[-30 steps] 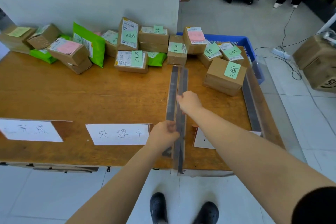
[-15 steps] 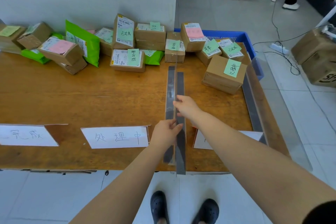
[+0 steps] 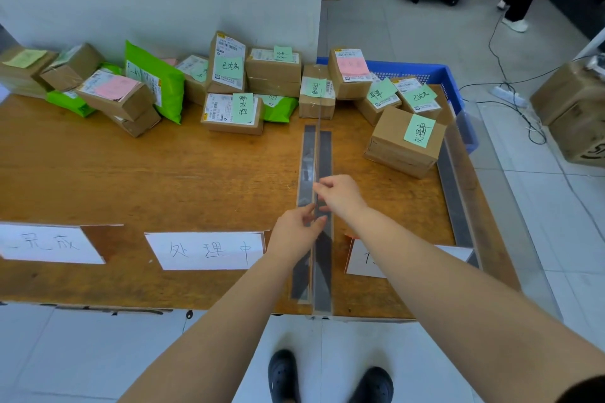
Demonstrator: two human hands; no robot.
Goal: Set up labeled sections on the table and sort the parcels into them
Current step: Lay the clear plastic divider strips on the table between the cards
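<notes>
- Left hand and right hand both pinch the clear divider strip upright between them; sectioning unfinished.
- Paper labels placed beside the hands.
- Parcels well beyond the hands, unsorted.

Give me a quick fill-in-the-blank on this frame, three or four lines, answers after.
1. Both hands, left hand and right hand, pinch the clear ____ standing on edge on the table.
2. The sticky note on the nearest box is ____.
3. The crate behind the boxes is ____.
4. The person's shoes are ____.

Answers: divider; green; blue; black
</notes>
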